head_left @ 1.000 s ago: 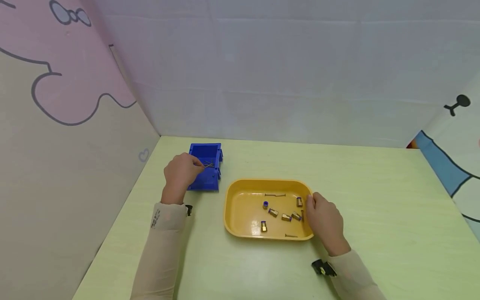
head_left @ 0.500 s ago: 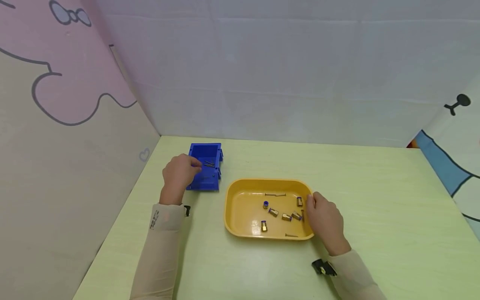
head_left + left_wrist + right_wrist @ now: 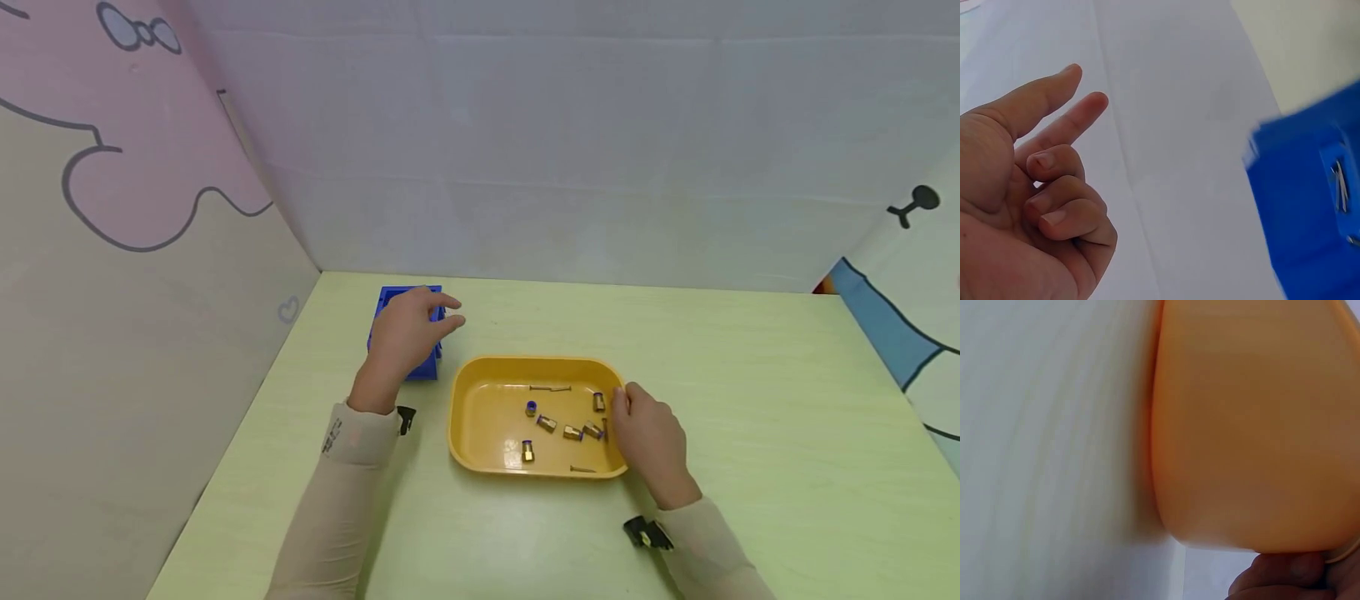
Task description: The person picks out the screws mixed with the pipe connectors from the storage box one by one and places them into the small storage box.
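Note:
My left hand (image 3: 405, 340) is above the blue bin (image 3: 426, 368), thumb and index finger apart with nothing between them. In the left wrist view, the other fingers of the left hand (image 3: 1054, 194) curl toward the palm. A few screws (image 3: 1340, 186) lie inside the bin there; in the head view the hand covers most of its inside. My right hand (image 3: 651, 443) grips the right rim of the yellow tray (image 3: 483, 425). Several brass push-in fittings (image 3: 572, 433) with blue collars lie in the tray, along with screws (image 3: 550, 388) at its far side and another screw (image 3: 582, 469) near its front.
Both containers stand on a pale yellow-green table (image 3: 787, 417). A whitish wall panel (image 3: 570, 167) rises along the back edge, and a printed panel (image 3: 150, 333) stands at the left. The bin sits left of the tray and farther back.
A screw left the fingertips of my left hand and went into the blue bin. The hand then rose and moved right, its thumb and index finger parting. The right hand stayed on the tray.

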`<action>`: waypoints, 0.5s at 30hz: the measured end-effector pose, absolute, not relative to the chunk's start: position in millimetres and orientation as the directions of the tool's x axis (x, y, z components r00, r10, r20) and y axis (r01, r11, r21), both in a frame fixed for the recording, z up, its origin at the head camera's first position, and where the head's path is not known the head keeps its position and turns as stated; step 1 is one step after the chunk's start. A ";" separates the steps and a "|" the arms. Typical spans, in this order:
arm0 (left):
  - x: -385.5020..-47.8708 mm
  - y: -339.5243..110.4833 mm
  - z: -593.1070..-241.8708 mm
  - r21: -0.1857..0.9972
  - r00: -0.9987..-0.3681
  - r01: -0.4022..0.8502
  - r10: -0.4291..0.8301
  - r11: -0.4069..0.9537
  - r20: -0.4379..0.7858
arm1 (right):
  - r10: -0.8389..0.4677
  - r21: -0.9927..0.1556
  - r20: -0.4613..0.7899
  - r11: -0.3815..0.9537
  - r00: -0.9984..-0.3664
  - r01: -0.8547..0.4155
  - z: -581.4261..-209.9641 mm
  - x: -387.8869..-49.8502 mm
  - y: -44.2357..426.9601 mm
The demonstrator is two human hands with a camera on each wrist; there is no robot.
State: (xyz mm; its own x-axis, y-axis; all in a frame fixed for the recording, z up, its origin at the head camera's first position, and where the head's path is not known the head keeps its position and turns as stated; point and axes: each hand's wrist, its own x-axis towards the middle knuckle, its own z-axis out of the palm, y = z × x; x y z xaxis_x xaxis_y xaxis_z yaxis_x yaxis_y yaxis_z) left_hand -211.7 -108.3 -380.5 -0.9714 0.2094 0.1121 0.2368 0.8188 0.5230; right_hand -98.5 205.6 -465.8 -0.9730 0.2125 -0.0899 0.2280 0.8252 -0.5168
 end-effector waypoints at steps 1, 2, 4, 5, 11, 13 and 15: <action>-210.4 -103.4 -378.8 0.525 -0.965 0.262 0.228 0.810 0.131 | 0.212 -0.517 -0.090 0.825 -0.973 0.228 -466.1 -98.8 205.4; -209.2 -98.8 -377.4 0.526 -0.958 0.286 0.246 0.801 0.147 | 0.212 -0.517 -0.091 0.825 -0.973 0.228 -466.2 -99.1 205.3; -207.1 -89.6 -374.8 0.526 -0.943 0.332 0.281 0.783 0.176 | 0.212 -0.517 -0.091 0.825 -0.973 0.228 -466.4 -99.6 205.1; -206.4 -85.2 -374.0 0.528 -0.936 0.352 0.297 0.773 0.191 | 0.213 -0.517 -0.090 0.825 -0.973 0.229 -466.3 -99.8 205.1; -205.1 -61.5 -368.5 0.546 -0.900 0.435 0.363 0.716 0.241 | 0.212 -0.518 -0.092 0.824 -0.973 0.228 -465.7 -99.3 205.0; -204.6 -54.2 -367.7 0.553 -0.888 0.458 0.382 0.696 0.255 | 0.212 -0.520 -0.096 0.823 -0.973 0.230 -465.5 -99.0 204.6; -204.1 -47.3 -368.1 0.561 -0.875 0.482 0.403 0.673 0.268 | 0.212 -0.519 -0.097 0.823 -0.973 0.231 -465.7 -99.1 204.5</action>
State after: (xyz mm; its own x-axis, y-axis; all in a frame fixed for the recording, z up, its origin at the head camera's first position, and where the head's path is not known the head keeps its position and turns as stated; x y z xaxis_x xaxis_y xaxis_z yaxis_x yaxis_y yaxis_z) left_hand -204.1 -47.3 -368.1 -0.8749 0.4033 0.2683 0.4822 0.6728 0.5611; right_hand -99.1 204.5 -465.7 -0.9725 0.2116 -0.0971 0.2309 0.8228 -0.5194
